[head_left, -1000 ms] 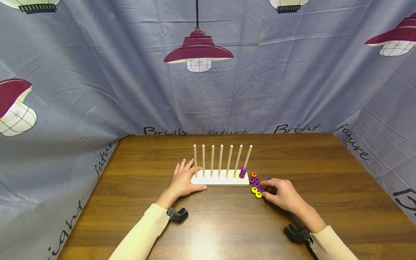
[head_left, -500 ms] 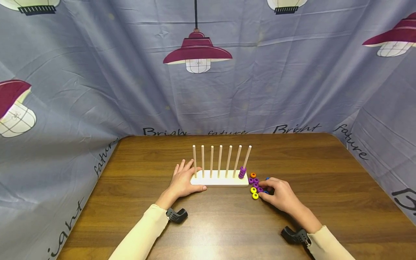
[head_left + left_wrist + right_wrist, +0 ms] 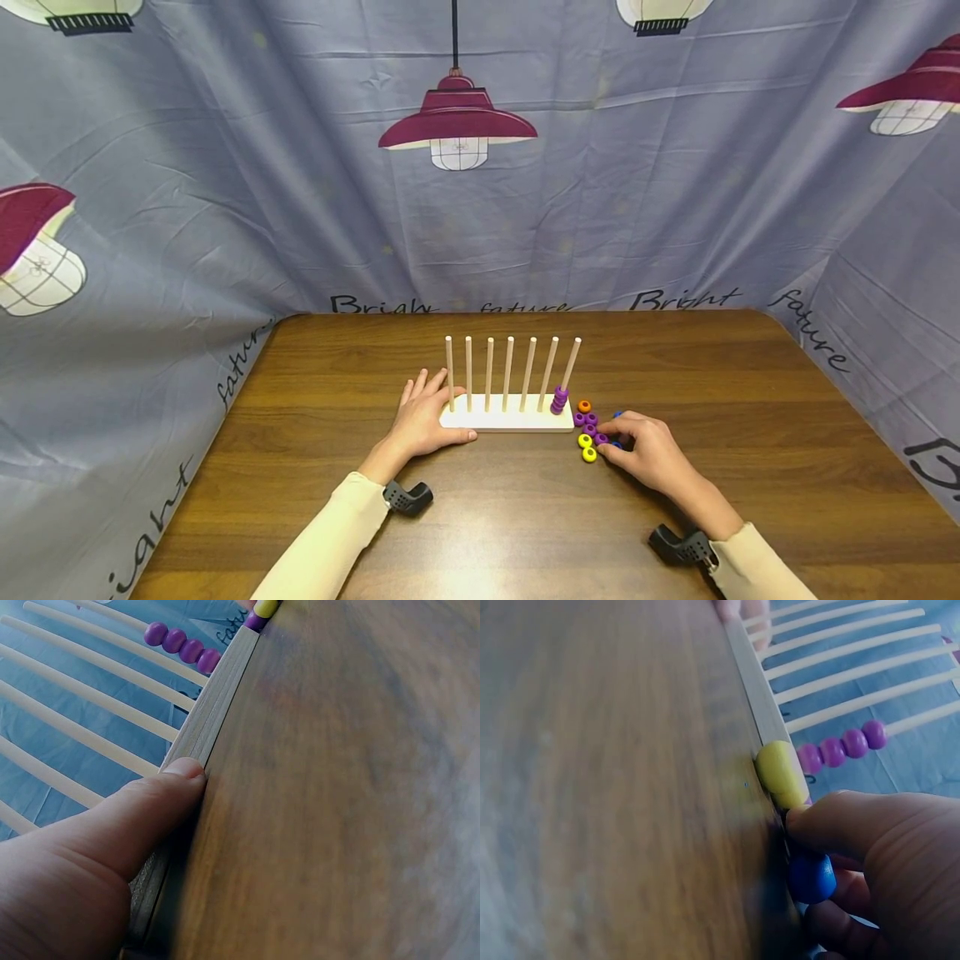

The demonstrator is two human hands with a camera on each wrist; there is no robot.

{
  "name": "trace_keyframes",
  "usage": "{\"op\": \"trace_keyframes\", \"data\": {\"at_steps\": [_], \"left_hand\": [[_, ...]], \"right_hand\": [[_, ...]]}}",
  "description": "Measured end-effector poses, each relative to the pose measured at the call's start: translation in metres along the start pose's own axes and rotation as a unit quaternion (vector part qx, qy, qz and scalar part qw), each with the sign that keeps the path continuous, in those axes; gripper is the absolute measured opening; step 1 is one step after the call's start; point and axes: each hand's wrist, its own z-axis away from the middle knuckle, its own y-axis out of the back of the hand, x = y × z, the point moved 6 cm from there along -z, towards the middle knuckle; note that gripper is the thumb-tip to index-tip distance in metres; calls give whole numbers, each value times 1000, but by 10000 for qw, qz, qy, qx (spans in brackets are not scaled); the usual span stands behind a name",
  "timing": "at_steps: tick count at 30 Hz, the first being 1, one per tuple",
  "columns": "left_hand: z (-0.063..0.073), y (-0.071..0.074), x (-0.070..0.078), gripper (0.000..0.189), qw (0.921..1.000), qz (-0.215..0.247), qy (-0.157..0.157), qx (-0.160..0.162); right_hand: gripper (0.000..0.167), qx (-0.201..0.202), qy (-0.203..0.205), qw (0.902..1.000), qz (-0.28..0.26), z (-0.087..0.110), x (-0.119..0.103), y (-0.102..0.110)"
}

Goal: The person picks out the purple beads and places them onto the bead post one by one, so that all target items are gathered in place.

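A pale wooden peg rack (image 3: pixel 506 422) stands on the table with several upright pegs. Purple beads (image 3: pixel 559 402) are stacked low on its rightmost peg. My left hand (image 3: pixel 420 418) holds the rack's left end, the thumb (image 3: pixel 169 791) along the front edge and the other fingers behind. Beyond the right end, my right hand (image 3: pixel 647 448) pinches a purple bead (image 3: pixel 602 439) between thumb and forefinger. That bead is mostly hidden in the right wrist view, where a yellow bead (image 3: pixel 781 772) and a blue bead (image 3: pixel 811 877) sit beside the thumb.
Loose beads lie close to the rack's right end: an orange bead (image 3: pixel 584 407), several purple ones, two yellow beads (image 3: pixel 585 441) and partly covered blue ones (image 3: pixel 617 414). The brown wooden table (image 3: pixel 480 517) ends at a grey-blue curtain (image 3: pixel 480 225) printed with lamps.
My right hand has shifted slightly left, its fingertips drawing in around the purple bead. The front yellow bead has moved a little left. My left hand and the rack have stayed put.
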Motion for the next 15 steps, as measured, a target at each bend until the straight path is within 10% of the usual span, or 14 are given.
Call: {"op": "trace_keyframes", "data": {"at_steps": [15], "left_hand": [[0,1,0,74,10000,-54,5,21]], "right_hand": [[18,160,-349,9991,-164,-1,4,6]]}}
